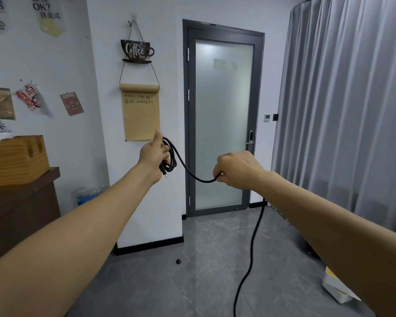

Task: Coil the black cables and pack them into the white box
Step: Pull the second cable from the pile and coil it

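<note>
Here, left to right: left hand (154,154), grip curled round a small coil of black cable (169,156), plug end dangling below. Cable sags across to right hand (236,169), pinching it, then trails down to the floor. White box (338,289) on floor, far right.

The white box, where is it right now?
In the head view the white box sits on the grey floor at the lower right, under the right forearm and near the grey curtain, away from both hands.
</note>
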